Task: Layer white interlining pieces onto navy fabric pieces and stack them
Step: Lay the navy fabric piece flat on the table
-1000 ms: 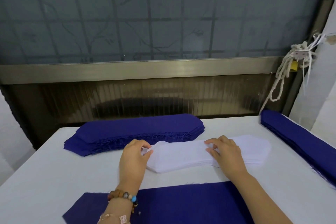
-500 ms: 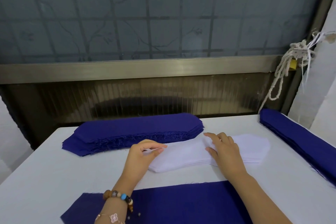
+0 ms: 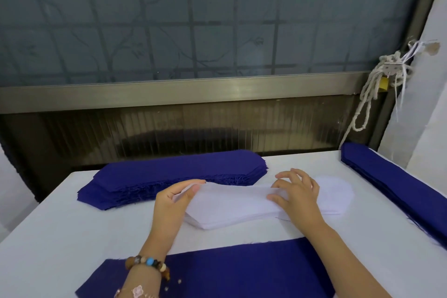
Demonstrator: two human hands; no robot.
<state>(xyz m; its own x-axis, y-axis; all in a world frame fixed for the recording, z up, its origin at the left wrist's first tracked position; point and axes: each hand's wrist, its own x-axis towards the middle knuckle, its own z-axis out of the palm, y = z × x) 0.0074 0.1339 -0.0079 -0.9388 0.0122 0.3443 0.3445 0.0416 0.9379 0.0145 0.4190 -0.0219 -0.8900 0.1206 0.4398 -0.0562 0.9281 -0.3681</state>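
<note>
A pile of white interlining pieces (image 3: 242, 210) lies in the middle of the white table (image 3: 48, 237). My left hand (image 3: 171, 201) pinches the left end of the top white piece (image 3: 227, 193) and holds it lifted off the pile. My right hand (image 3: 298, 195) rests with spread fingers on the pile's right part, touching the same piece. A single navy fabric piece (image 3: 229, 271) lies flat near the front edge, under my forearms. A thick stack of navy pieces (image 3: 174, 174) sits behind the white pile.
Another navy stack (image 3: 396, 186) runs along the table's right edge. Behind the table stands a dark ribbed panel under a metal rail (image 3: 181, 92) and a frosted window. A knotted white cord (image 3: 370, 94) hangs at the right.
My left hand has lifted the left end of the top white piece and drawn it rightward off the pile. My right hand stayed on the pile.
</note>
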